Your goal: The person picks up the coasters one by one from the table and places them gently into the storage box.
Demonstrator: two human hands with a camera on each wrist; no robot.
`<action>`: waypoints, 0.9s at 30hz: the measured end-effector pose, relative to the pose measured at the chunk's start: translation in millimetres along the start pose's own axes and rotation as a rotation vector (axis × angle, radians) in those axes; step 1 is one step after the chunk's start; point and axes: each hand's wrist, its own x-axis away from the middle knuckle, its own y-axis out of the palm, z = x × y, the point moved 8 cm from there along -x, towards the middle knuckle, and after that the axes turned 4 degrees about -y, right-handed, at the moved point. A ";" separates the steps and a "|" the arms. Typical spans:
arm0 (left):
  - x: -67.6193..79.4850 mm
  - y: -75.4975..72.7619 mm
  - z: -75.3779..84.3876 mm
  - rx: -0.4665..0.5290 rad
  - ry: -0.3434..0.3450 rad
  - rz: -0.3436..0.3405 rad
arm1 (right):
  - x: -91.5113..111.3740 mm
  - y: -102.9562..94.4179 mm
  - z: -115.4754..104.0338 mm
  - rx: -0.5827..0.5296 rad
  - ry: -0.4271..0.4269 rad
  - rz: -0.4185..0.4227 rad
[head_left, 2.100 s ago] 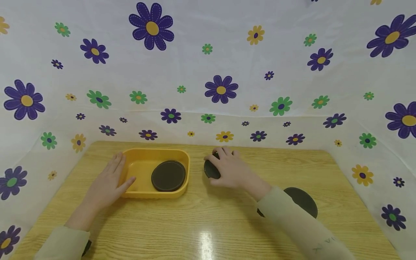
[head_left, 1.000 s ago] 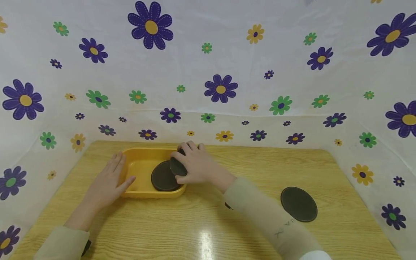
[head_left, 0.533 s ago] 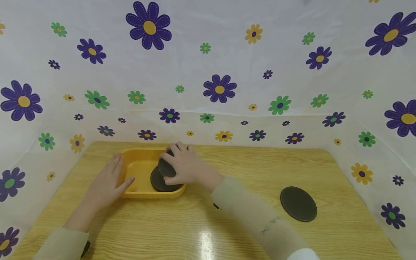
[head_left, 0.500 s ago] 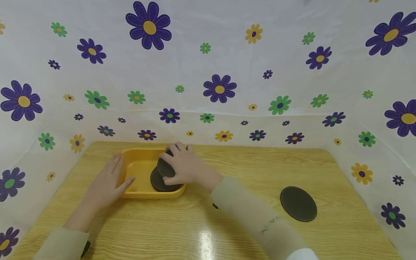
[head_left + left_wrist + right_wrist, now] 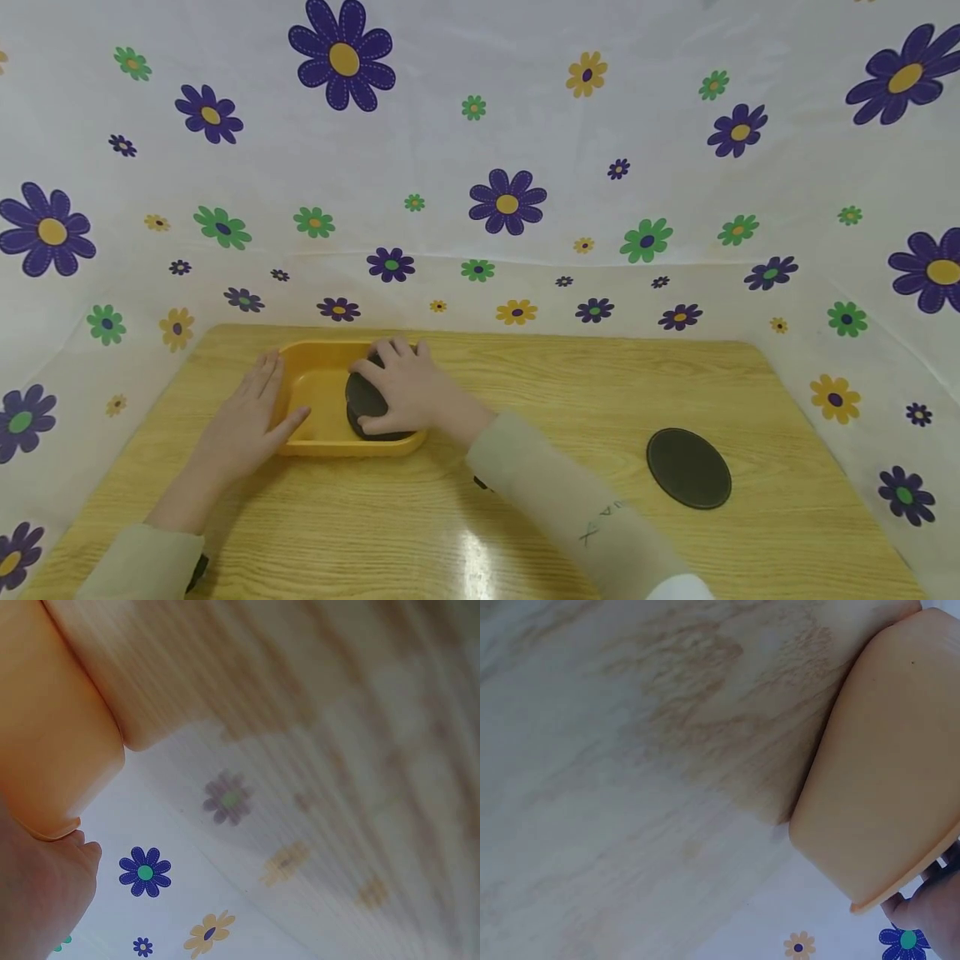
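Soft, slightly dim light falls evenly over the flower-print backdrop (image 5: 450, 150); a white glare spot shines on the table (image 5: 570, 392) near the head view's lower edge. Faint shadow lies beneath the right sleeve (image 5: 570, 500). Both wrist views look hazy, the table blurred and reflective, with dark shadow edging the yellow tray (image 5: 877, 765).

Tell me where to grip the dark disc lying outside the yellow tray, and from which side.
Probably best from above with the right hand, pinching the disc at opposite edges of its round rim. It lies flat on the table and looks thin, so there is likely little room to reach under it.
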 end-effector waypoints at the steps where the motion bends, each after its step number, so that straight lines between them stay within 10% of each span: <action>1: 0.1 -0.3 0.2 0.001 0.001 0.000 | -0.4 1.1 -0.3 -0.006 0.003 -0.004; 27: 0.4 -0.1 1.2 -0.046 0.044 0.051 | 0.4 16.0 -5.0 0.020 0.046 -0.095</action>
